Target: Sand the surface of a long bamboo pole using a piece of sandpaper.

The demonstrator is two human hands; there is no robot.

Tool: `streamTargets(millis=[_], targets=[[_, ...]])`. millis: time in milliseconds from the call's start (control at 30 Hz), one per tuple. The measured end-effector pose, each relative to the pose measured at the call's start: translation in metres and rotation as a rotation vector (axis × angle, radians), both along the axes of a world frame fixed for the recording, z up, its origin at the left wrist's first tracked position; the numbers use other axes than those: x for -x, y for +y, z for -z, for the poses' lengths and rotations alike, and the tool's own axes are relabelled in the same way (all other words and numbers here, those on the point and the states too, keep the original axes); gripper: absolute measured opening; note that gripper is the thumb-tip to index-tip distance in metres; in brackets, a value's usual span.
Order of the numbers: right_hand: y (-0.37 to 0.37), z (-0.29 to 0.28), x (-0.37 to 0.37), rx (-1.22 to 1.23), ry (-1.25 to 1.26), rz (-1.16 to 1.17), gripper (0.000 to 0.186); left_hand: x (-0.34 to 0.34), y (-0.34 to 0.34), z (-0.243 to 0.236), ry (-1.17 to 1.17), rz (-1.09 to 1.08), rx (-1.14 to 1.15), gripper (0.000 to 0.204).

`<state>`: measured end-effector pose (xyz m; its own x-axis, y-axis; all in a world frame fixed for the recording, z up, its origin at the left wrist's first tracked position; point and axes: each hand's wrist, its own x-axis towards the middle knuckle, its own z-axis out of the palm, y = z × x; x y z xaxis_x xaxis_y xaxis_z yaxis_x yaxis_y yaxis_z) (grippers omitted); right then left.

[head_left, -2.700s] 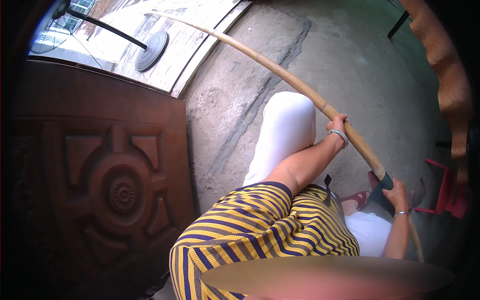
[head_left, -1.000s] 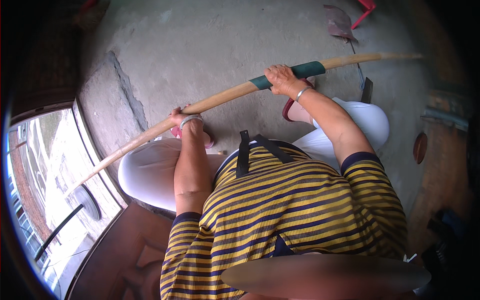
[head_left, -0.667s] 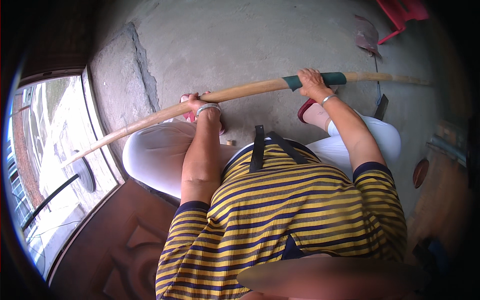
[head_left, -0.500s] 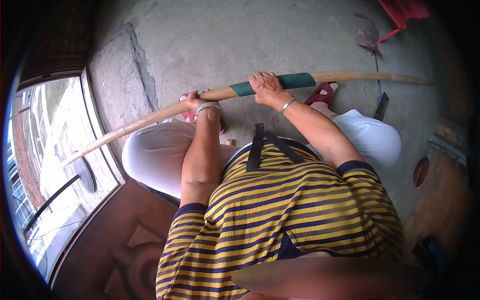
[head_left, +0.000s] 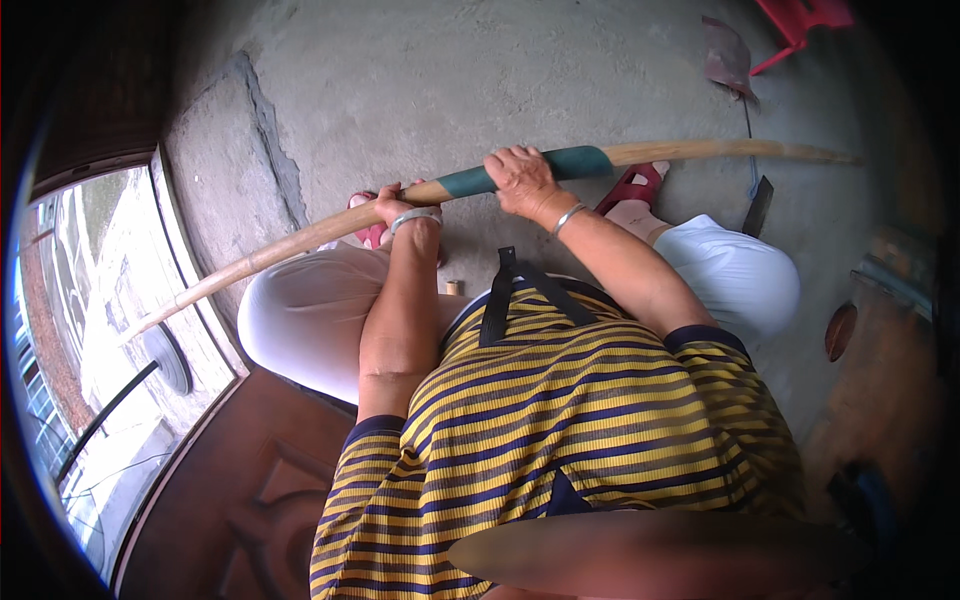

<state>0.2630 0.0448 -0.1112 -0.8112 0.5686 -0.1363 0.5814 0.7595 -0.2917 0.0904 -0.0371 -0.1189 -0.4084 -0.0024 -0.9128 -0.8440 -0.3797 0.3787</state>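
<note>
A long, slightly curved bamboo pole lies across both hands in front of my knees, its ends thin and tapered. A dark green sleeve covers part of its middle. My left hand is closed round the bare bamboo just left of the sleeve. On the sleeve itself, my right hand grips from above with the fingers curled over it. Each wrist wears a silver bangle. The pole's far left end reaches over the bright doorway; its right tip extends past my right knee.
Grey concrete floor with a long crack lies ahead. At the upper right are a red plastic chair and a dull reddish cloth. A dark flat blade lies beside my right knee. A carved brown door stands at the lower left.
My right hand and the green sleeve have moved a little left, closer to my left hand. Both hands keep their grip. The whole view has shifted slightly.
</note>
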Motion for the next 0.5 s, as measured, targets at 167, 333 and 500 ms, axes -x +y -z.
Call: streamTargets(millis=[167, 333, 500], targets=[[0.089, -0.007, -0.129, -0.069, -0.262, 0.274, 0.028, 0.013, 0.005, 0.001, 0.006, 0.002, -0.073, 0.021], [0.042, -0.013, -0.057, -0.016, -0.208, 0.145, 0.032, 0.015, 0.004, 0.010, 0.066, -0.009, -0.104, 0.022], [0.026, -0.002, -0.029, -0.062, 0.113, -0.046, 0.027, 0.007, 0.005, -0.010, 0.027, 0.012, -0.065, 0.024]])
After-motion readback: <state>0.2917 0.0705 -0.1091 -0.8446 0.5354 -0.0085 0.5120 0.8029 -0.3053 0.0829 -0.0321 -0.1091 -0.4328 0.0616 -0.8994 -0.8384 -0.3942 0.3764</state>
